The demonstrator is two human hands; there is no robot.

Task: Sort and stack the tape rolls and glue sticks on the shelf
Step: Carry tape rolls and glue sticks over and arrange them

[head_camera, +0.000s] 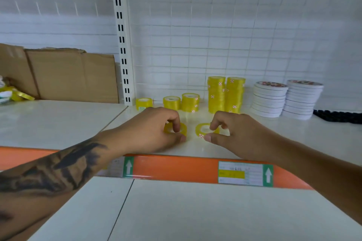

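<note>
Head: tape rolls [177,130] part-hidden by fingers [176,123]

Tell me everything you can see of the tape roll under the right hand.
The tape roll is small, translucent yellow, with a pale core and a red-and-white sticker on its side. It lies flat on the white shelf, near the front edge. The right hand pinches it, forefinger in the core, thumb on the outer wall. It stands apart from the left hand's roll.

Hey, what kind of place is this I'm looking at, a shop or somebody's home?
Most likely a shop aisle. The shelf has an orange price strip with a price label, a slotted upright at the back, and many identical yellow tape rolls and white tape rolls stacked like stock.
</note>
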